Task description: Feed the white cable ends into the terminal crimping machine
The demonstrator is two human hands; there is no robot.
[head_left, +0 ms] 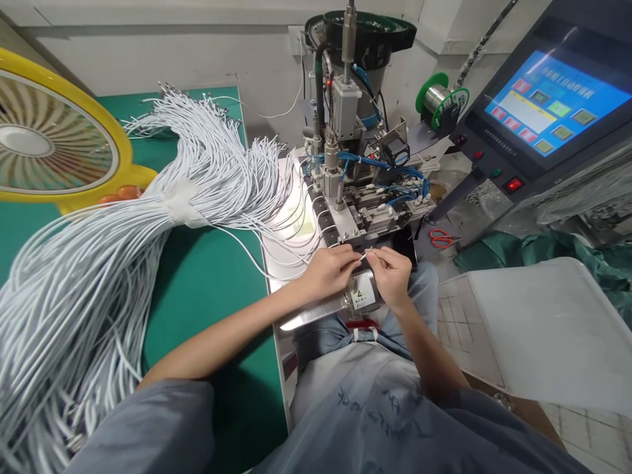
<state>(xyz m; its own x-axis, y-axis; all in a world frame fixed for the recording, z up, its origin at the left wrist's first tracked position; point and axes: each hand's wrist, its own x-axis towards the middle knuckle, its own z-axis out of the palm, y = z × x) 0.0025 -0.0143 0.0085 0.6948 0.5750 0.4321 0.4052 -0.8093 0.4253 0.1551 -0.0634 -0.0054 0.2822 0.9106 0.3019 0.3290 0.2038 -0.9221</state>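
Observation:
My left hand (330,268) and my right hand (394,271) meet in front of a small soldering machine (353,178). Both pinch the end of a thin white cable (366,255) between their fingertips, close to the machine's front fixture. The cable runs left toward a big bundle of white cables (99,263) lying across the green table (207,283). The bundle is bound with a white tape wrap (184,201).
A yellow fan (54,138) stands at the left. A touch-screen control panel (553,105) is at the right, with a solder spool (439,99) beside it. Red scissors (442,238) lie right of the machine. A white translucent tray (543,322) sits at the lower right.

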